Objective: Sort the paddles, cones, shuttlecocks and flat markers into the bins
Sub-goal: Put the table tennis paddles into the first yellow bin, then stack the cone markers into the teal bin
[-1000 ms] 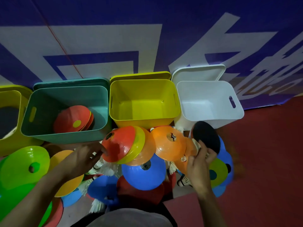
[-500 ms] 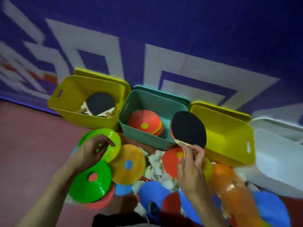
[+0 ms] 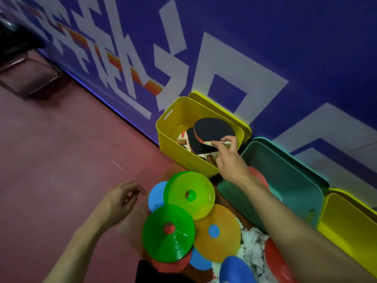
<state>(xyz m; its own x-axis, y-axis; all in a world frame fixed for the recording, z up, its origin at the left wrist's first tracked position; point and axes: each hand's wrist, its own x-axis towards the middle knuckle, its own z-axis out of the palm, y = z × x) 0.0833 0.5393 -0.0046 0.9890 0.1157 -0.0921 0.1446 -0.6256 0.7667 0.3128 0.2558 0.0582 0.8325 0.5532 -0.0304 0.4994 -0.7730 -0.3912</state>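
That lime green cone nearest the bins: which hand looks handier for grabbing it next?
Probably the left hand: it hangs free beside the lime green cone, while the right hand pinches a paddle over the yellow bin.

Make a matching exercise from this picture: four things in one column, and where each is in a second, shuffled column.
Things:
1. paddle
2. left hand
3. teal bin
4. orange cone

Places:
A. between two yellow bins
B. pinched by the right hand over the far yellow bin
C. on the floor beside two green cones
D. holding nothing, above the red floor

Pairs: 1-B, 2-D, 3-A, 4-C
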